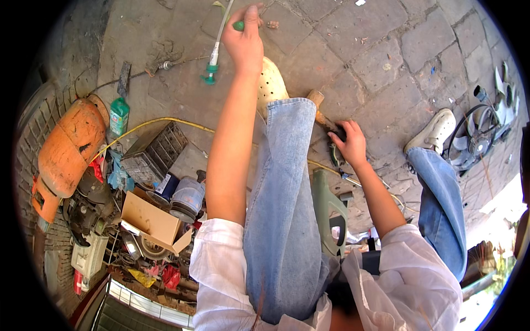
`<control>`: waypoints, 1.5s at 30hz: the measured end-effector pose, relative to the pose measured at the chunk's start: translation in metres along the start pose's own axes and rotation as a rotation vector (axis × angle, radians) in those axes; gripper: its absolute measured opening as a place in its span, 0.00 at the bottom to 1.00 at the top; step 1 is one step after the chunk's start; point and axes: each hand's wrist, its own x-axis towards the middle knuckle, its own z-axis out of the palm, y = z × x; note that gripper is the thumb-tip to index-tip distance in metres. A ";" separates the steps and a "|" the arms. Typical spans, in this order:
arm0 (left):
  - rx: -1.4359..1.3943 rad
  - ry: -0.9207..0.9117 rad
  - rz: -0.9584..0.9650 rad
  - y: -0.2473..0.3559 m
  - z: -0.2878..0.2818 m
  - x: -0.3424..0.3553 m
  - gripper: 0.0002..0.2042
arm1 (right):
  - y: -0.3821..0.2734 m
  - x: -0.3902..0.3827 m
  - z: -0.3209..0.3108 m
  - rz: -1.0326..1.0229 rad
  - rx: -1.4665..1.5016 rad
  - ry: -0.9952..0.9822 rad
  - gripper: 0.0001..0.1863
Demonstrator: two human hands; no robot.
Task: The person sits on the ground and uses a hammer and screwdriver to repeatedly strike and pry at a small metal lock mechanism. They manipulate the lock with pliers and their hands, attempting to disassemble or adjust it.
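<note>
At the top, my left hand [247,41] is closed around a small green thing [238,26], mostly hidden by the fingers. A thin pale tube [222,27] with a green fitting [210,71] at its lower end runs beside that hand; whether the hand holds it too is unclear. Low by my right knee, my right hand [350,146] has its thumb and fingers around a dark tool [340,132] on the ground, its kind hidden. Just beyond lies a wooden-handled tool [322,117]. A black and green tool [334,155] rests beside the thumb.
On the left are an orange gas cylinder [72,149], a green bottle [118,117], a dark crate [154,154] and an open cardboard box [152,220]. A yellow hose [165,119] crosses the ground. A black fan [477,138] lies at right beside my shoe [433,131].
</note>
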 end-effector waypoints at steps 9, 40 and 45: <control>0.004 -0.018 0.011 0.000 0.002 0.002 0.15 | 0.000 0.000 0.000 0.012 -0.008 -0.020 0.18; 0.027 0.023 0.031 -0.003 0.002 0.002 0.16 | 0.001 0.002 0.000 0.035 0.012 -0.044 0.18; 0.029 0.040 0.010 -0.004 0.003 0.003 0.17 | 0.002 0.003 0.001 0.005 -0.005 -0.026 0.18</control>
